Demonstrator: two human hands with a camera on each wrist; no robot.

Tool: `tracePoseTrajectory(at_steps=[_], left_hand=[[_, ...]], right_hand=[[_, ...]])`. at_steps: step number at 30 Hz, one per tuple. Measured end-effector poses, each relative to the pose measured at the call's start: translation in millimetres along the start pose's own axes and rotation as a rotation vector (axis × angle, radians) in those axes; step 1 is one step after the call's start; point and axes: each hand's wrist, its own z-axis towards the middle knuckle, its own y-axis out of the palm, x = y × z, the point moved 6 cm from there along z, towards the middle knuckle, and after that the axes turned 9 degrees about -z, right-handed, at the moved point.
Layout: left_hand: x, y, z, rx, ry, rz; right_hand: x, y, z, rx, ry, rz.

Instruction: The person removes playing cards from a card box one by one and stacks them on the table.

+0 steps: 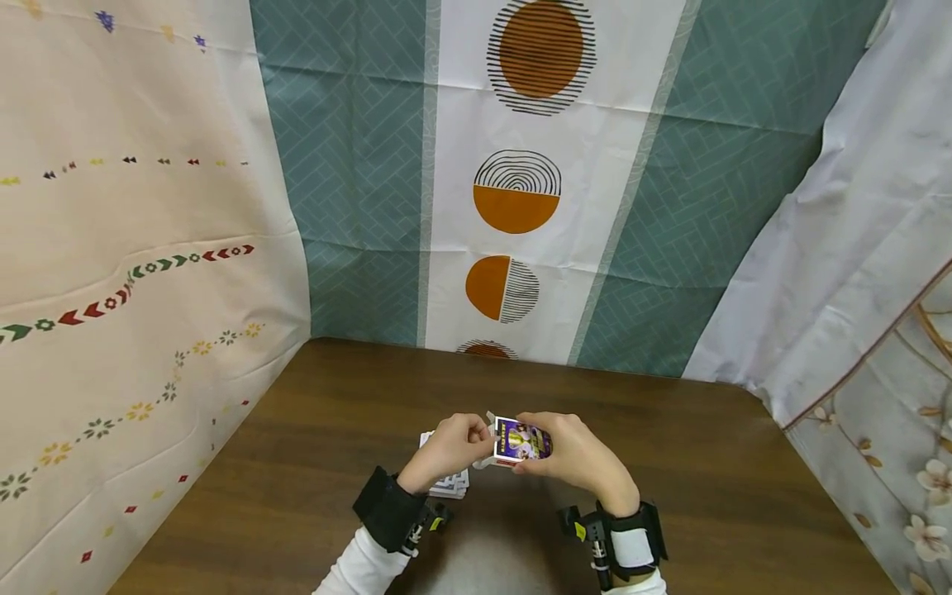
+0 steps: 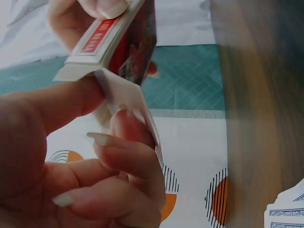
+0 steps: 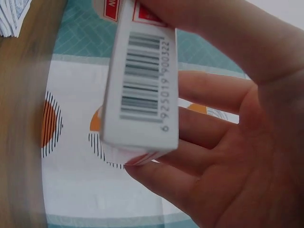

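Note:
Over the table, my right hand (image 1: 580, 453) grips a small playing-card box (image 1: 524, 440), purple with a gold trophy picture on its face and a white edge. Its barcode side (image 3: 142, 85) faces the right wrist camera, with the thumb on one side and fingers on the other. My left hand (image 1: 449, 450) is at the box's left end, where the lid flap (image 2: 128, 95) stands open. One of its digits reaches to the opening while other curled fingers hold against the white flap. A pile of playing cards (image 1: 454, 487) lies on the table beneath the left hand, partly hidden by it.
The brown wooden table (image 1: 706, 463) spreads under both hands. A teal and white cloth (image 1: 357, 207) with orange circles hangs at its back edge. Patterned pale cloths hang along the left (image 1: 149, 330) and right (image 1: 878, 289) sides.

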Motion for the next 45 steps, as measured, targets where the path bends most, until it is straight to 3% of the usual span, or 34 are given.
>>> tracePoseTrajectory(at_steps=[6,13,18,21,25,29,34,39,45], left_hand=[[0.3,-2.3,0.4,0.012,0.001,-0.006],[-7.0,-12.7,1.9,-0.057,-0.069,-0.136],[-8.3,-18.3,0.3,-0.134,-0.077,-0.251],[-11.4,-28.5,-1.2,-0.177,-0.065,-0.294],[-21.7,-53.5,-2.0,-0.186,-0.055,-0.352],[-41.3,-80.9,-0.8,-0.107,-0.079,-0.414],[-74.3,-103.9,2.7,0.107,-0.179,-0.415],[-101.5,-103.8,9.0,0.252,-0.247,-0.366],[-114.2,-91.7,13.5,0.314,-0.262,-0.165]], right_hand=[[-4,-1.2,0,0.012,-0.001,-0.020],[1,0.1,1,0.004,0.014,-0.027],[7,0.1,-1,0.002,0.041,-0.007],[9,-0.8,-2,0.000,0.052,-0.002],[13,-2.8,-3,-0.008,0.073,-0.007],[15,-4.3,-3,-0.009,0.084,-0.013],[16,-4.0,-3,-0.013,0.091,-0.008],[17,-2.1,-3,-0.015,0.092,-0.003],[17,-1.0,-3,-0.011,0.085,-0.003]])
